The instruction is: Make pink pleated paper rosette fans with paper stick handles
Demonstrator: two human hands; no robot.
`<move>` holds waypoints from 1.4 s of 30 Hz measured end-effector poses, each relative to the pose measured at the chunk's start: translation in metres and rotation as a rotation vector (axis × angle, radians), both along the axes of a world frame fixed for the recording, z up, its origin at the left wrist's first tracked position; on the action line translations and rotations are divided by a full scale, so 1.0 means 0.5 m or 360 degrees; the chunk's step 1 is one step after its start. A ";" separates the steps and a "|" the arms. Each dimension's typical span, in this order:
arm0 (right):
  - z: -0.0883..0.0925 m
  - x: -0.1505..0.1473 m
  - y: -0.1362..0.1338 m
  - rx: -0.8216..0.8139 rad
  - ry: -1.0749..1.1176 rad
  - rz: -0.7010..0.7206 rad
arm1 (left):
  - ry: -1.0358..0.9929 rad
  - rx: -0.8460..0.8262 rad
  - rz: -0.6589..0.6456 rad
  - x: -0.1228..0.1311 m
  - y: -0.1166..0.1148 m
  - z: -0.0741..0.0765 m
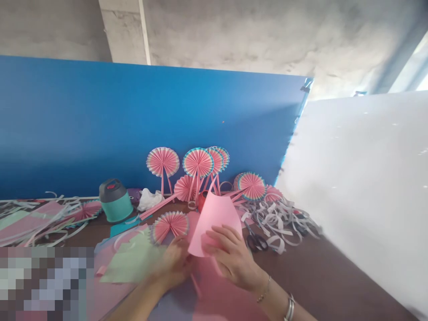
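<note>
A round pleated paper fan [170,223], pink with a pale multicoloured rim, lies just beyond my left hand [177,261]. That hand is curled at the fan's lower part, and a pink strip shows beneath it. Its fingertips are partly hidden and blurred. My right hand [230,254] holds a curled pink paper sheet [219,211], fingers spread across its near face; the thumb is hard to make out. Under both hands lie more pink paper [220,298] and a light green sheet [133,261].
Finished-looking fans [198,162] lean against the blue panel [167,107]. Black scissors [257,242] lie right of the hands, beside a heap of white paper strips [281,223]. A teal container with a dark lid [115,203] stands left; a white panel [368,178] borders the right.
</note>
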State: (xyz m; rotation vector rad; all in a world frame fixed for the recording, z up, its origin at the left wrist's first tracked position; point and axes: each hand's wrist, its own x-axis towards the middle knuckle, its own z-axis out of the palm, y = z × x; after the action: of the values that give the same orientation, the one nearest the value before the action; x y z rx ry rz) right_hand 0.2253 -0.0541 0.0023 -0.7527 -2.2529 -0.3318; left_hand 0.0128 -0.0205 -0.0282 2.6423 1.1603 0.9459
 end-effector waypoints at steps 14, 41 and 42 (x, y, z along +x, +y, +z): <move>-0.025 0.013 0.031 -0.1289 -0.0440 -0.0486 | 0.0055 0.0092 0.0065 -0.007 -0.005 0.009; -0.042 0.117 0.080 -0.1701 -0.0215 -0.0586 | 0.0310 -0.0478 0.0296 0.008 0.011 0.008; -0.045 0.117 0.080 -0.1692 -0.0216 -0.0611 | 0.0314 -0.0473 0.0312 0.010 0.012 0.006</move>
State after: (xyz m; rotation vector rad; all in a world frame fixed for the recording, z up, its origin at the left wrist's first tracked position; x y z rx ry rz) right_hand 0.2837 -0.0141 -0.0200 -1.7352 -2.3115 0.7399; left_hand 0.0177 -0.0147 -0.0254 2.4561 1.4956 0.4939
